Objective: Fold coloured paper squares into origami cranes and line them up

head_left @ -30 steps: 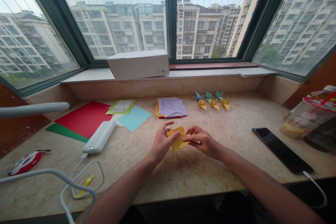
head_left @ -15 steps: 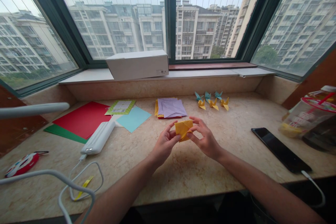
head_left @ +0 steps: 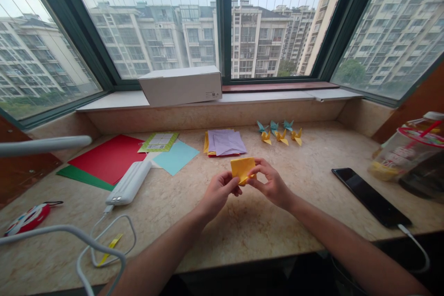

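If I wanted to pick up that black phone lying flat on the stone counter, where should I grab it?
Probably by its two long edges, coming down from above. The flat black smartphone lies face up on the marbled stone counter, so only the thin sides offer a hold. Grip near the far end: a white charging cable is plugged into the near end.

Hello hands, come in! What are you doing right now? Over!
Left hand and right hand both pinching folded yellow paper above the counter. Nothing in the way.
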Demonstrator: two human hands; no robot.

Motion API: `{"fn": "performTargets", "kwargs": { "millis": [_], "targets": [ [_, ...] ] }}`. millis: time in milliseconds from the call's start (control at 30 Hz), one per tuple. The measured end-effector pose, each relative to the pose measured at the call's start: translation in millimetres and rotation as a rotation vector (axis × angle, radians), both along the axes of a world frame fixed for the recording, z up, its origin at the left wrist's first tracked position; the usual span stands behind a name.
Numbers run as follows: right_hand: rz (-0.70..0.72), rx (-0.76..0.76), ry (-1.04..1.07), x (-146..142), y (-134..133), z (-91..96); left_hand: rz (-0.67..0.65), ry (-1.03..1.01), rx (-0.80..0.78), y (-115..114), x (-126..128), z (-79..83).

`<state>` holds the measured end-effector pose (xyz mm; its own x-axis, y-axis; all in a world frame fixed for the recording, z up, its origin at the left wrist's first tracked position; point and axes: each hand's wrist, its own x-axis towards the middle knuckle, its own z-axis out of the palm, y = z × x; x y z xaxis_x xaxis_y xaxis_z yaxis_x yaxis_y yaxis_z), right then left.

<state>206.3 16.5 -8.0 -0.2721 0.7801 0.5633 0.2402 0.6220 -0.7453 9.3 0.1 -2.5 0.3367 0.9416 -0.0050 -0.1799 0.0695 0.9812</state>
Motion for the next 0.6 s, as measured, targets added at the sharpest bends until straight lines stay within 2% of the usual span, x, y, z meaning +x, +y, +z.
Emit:
{"fn": "performTargets", "kwargs": {
  "millis": [167,300,467,600],
  "targets": [
    [-0.046,-0.058,0.029,0,2,-3.5,0.014,0.159,0.151,-4,2,4.6],
    [-0.084,-0.082,0.143,-4,3,-10.6,0.034,0.230,0.223,-10,5,6.6],
    [-0.048,-0.129,0.242,-9,0,-8.1,0.046,0.216,0.213,-11,6,5.2],
    [-0.020,-0.262,0.360,-11,0,-1.2,0.120,0.224,0.211,-9,6,3.8]
  ]
}}
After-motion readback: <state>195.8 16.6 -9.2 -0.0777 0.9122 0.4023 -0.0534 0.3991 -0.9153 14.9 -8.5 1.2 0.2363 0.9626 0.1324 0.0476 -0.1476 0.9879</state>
